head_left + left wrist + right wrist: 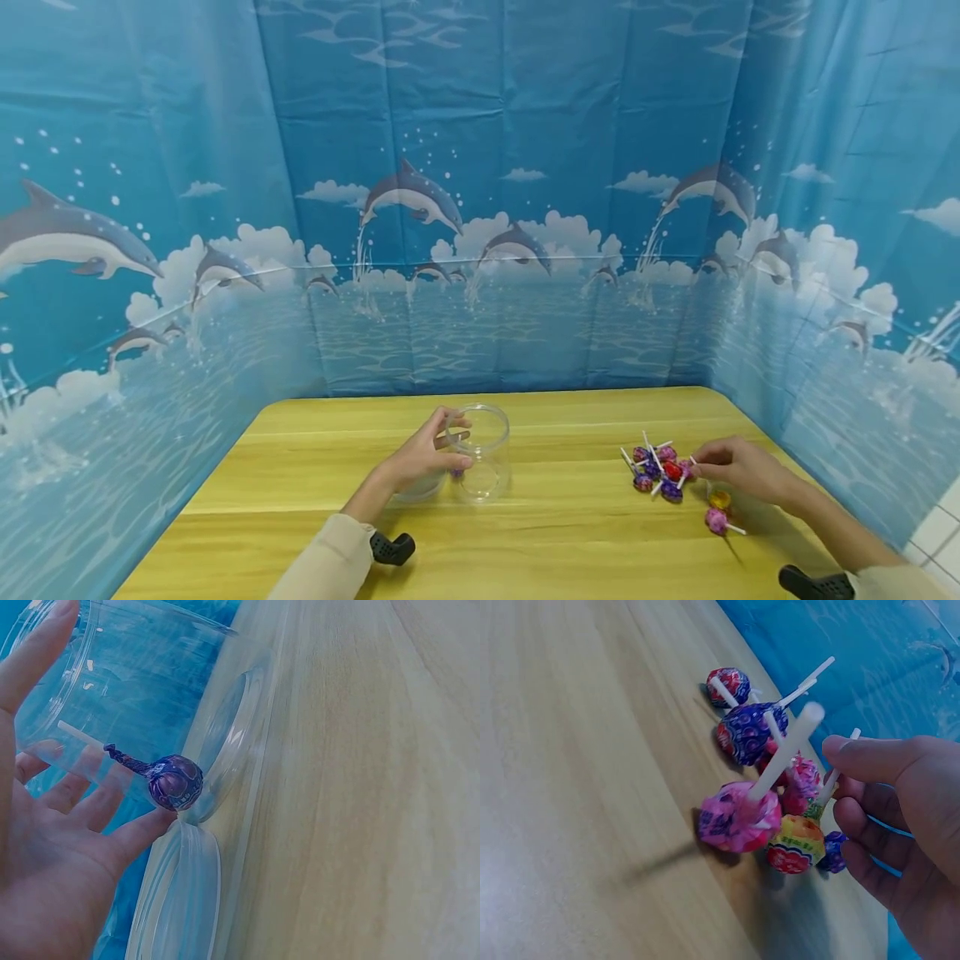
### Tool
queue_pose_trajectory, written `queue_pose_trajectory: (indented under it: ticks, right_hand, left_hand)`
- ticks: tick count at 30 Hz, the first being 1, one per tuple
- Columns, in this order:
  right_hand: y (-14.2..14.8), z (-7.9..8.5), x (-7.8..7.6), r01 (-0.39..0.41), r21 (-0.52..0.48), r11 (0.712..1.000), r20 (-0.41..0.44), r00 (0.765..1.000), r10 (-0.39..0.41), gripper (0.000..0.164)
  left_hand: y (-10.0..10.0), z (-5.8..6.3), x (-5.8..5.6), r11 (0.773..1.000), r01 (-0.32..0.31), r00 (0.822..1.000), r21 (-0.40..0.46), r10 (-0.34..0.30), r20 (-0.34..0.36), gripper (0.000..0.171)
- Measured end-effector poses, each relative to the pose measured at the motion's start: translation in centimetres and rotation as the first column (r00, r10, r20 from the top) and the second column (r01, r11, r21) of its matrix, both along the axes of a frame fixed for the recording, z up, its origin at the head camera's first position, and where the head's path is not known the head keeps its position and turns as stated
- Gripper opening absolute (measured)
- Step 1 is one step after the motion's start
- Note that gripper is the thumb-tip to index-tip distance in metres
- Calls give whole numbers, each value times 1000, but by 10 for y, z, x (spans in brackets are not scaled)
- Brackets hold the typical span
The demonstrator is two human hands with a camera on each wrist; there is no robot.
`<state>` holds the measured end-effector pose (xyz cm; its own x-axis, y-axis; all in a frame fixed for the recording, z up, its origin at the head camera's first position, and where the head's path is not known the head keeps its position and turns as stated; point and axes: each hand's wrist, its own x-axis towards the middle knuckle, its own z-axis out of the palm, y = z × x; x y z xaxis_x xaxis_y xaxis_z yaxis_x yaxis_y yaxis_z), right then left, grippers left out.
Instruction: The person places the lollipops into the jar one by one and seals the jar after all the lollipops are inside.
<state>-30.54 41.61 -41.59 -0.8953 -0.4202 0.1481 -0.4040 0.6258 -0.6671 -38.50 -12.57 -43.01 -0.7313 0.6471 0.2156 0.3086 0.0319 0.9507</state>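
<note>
A clear plastic jar [491, 467] stands upright and uncovered on the table, gripped around its side by my left hand [423, 458], thumb on the near side. Through the wall, a purple-wrapped lollipop [175, 782] shows at the jar's bottom. Over on the right, my right hand [738, 471] is at a pile of lollipops [651, 468]. Its thumb and forefinger pinch the white stick of a yellow lollipop [795, 844]. Closer to the wrist camera lies a pink lollipop [739, 817], stick pointing up toward it. Red and purple lollipops [751, 733] lie beyond.
A translucent round lid [187, 892] lies beside the jar, partly under my left hand in the head view. The wood-grain table [300, 467] is backed by a blue dolphin-print curtain [525, 333], which also hangs along both sides.
</note>
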Motion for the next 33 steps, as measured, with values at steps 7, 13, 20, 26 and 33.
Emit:
queue_pose_trajectory:
  ticks: [7,13,20,26,33]
  right_hand:
    - [-3,16,-2,60,-1,998,-5,998,-60,24]
    - [-7,26,0,130,16,991,-51,990,-129,21]
    - [-16,35,-2,121,3,993,-130,984,-120,13]
    - [-31,51,-8,132,-14,991,-177,975,-133,13]
    - [-51,68,-20,158,-36,987,-131,978,-161,19]
  left_hand:
    - [-1,0,-3,1000,2,1000,-8,-2,-14,67]
    - [-1,1,-2,1000,1,1000,-10,-1,-12,66]
    - [0,-1,-1,1000,-4,1000,-5,3,-4,65]
    - [1,-1,1,1000,-11,1000,-4,11,-3,63]
    - [0,0,1,1000,-17,1000,-10,17,2,68]
